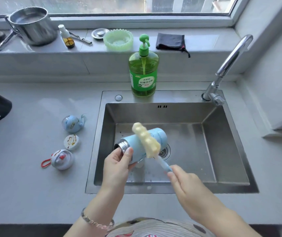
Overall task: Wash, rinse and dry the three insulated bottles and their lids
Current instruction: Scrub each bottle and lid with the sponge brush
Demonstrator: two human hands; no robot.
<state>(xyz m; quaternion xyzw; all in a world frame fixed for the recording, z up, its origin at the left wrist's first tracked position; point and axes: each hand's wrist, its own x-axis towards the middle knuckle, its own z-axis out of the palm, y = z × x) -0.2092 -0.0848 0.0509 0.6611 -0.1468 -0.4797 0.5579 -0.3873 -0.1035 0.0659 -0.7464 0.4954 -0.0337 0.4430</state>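
Over the stainless steel sink (208, 115), the left hand (118, 165) grips a light blue insulated metal bottle (131, 142), its fingers (128, 153) and thumb curled round the body just behind the bare steel threaded mouth. The bottle lies almost on its side above the basin, with its lidless mouth towards nine o'clock and its base towards two o'clock. The right hand (183, 182), at five o'clock of the bottle, pinches the end of the pale blue handle of a yellow foam bottle brush (145, 141). The brush's foam head lies across the outside of the bottle and points to eleven o'clock. The round drain (165, 152) shows just past the bottle's three o'clock side. On the grey desk (34, 185), at nine o'clock of the sink, three lids stand in a loose column: a blue domed lid with a blue loop (72, 124) farthest, a flat white lid streaked with brown (72, 142) in the middle, and a grey-white lid with a red loop (61, 159) nearest. A green pump bottle of dish soap (143, 72) stands on the sink rim at twelve o'clock and a curved chrome faucet (229, 65) at two o'clock. On the window ledge behind are a steel pot (32, 25), a pale green ruffled dish (118, 40) and a folded black cloth (171, 42).
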